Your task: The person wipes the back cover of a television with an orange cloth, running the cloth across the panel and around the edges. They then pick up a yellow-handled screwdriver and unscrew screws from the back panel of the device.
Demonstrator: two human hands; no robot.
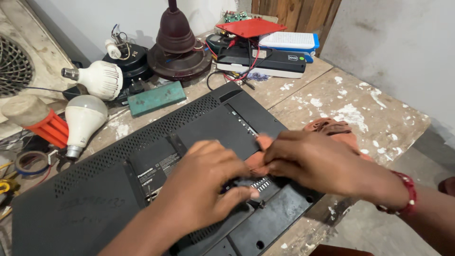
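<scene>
Worn wooden table (379, 114) w/ white paint splotches, set against pale walls; wood door at back. At its left edge: LED bulbs (85, 118) & tape roll (29, 162). Back edge: dark ceiling-fan motor (177, 47), then black box (265, 61) under a red plate (250, 27). Black flat-panel TV (95, 189) lies face down across table's front. Left hand (204, 182) pressed flat on its back cover, fingers curled. Right hand (310, 161) pinches an orange-brown rag (334, 129) against the cover.

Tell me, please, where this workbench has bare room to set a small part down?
Bare wood lies on the table between the black panel, the orange cloth and the right edge. Behind the panel it is crowded: bulbs, green block, brown fan base.
</scene>
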